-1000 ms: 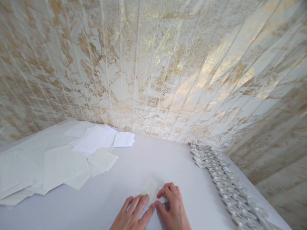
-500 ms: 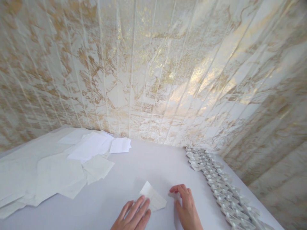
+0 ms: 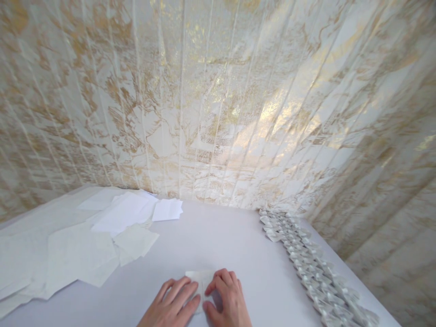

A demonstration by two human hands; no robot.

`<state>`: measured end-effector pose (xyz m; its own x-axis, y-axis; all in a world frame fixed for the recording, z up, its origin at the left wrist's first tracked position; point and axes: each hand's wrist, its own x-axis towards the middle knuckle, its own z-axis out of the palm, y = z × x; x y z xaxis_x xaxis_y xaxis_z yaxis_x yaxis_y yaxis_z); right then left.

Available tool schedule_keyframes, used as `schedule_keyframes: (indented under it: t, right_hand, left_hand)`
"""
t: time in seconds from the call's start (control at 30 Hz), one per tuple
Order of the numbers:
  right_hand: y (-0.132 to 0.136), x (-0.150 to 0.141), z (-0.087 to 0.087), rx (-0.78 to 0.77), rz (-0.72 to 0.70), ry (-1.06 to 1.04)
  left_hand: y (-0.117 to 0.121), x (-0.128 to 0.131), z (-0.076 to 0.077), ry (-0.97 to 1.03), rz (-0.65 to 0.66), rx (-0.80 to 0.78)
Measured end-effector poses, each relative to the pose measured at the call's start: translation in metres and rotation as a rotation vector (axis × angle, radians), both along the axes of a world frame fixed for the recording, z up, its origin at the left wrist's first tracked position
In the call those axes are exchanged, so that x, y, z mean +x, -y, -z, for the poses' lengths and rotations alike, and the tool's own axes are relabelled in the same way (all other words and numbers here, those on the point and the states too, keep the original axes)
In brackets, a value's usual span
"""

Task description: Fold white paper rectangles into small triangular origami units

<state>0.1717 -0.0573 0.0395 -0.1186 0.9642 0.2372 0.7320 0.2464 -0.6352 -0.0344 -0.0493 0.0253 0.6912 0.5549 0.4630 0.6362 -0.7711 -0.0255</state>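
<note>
A small folded piece of white paper [image 3: 197, 275] lies on the table between my hands, mostly covered by them. My left hand [image 3: 173, 299] rests on its left part with the fingers stretched out and pressing down. On the right side, my right hand [image 3: 227, 297] is curled, with thumb and index finger drawn together at the paper. A crease or edge runs down the paper between the two hands. The fingers hide its right and lower parts.
Loose white and off-white paper sheets [image 3: 81, 245] overlap on the left of the white table [image 3: 231, 240]. A small white stack [image 3: 166, 210] sits beside them. Rows of folded paper pieces [image 3: 306, 268] run along the right edge. Gold-patterned curtains [image 3: 218, 113] hang behind.
My right hand has moved left onto the paper, its fingers closing at it. The paper has turned and moved slightly left and down. My left hand has shifted left.
</note>
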Motion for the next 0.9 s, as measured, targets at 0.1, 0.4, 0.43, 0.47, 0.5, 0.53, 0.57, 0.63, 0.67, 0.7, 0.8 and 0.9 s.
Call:
schedule_keyframes:
  t: [0.1,0.4,0.43,0.47,0.5,0.53,0.57,0.63,0.67,0.7,0.8,0.9]
  right_hand:
    - [0.004,-0.002,-0.007,-0.044,-0.001,0.018]
    - [0.006,0.0,-0.013,-0.115,-0.019,0.002]
    - [0.006,-0.001,-0.012,-0.107,-0.018,0.009]
    - [0.006,-0.002,-0.011,-0.094,-0.01,0.022]
    - [0.007,-0.004,-0.009,-0.076,0.004,0.039]
    - [0.007,-0.006,-0.007,-0.052,0.023,0.059]
    - [0.008,-0.009,-0.005,-0.025,0.042,0.084]
    - [0.009,-0.015,0.0,0.028,0.074,0.153]
    - [0.009,-0.018,0.003,0.051,0.087,0.197]
    - [0.009,-0.021,0.005,0.073,0.097,0.245]
    - [0.01,-0.028,0.01,0.118,0.112,0.351]
    - [0.009,-0.027,0.012,0.105,0.056,0.359]
  left_hand:
    - [-0.005,-0.008,-0.008,-0.024,0.068,-0.048]
    - [0.0,-0.002,-0.043,0.063,0.081,-0.257]
    - [0.0,-0.003,-0.045,0.073,0.076,-0.283]
    - [-0.001,-0.003,-0.047,0.082,0.066,-0.31]
    - [-0.002,-0.003,-0.049,0.089,0.054,-0.338]
    - [-0.003,-0.004,-0.051,0.094,0.043,-0.365]
    - [-0.003,-0.004,-0.053,0.097,0.038,-0.385]
    - [-0.005,-0.005,-0.058,0.088,0.046,-0.399]
    - [-0.006,-0.006,-0.061,0.077,0.057,-0.391]
    - [-0.006,-0.006,-0.063,0.064,0.074,-0.376]
    - [-0.007,-0.007,-0.067,0.032,0.126,-0.346]
    - [-0.007,-0.004,-0.064,0.04,0.139,-0.369]
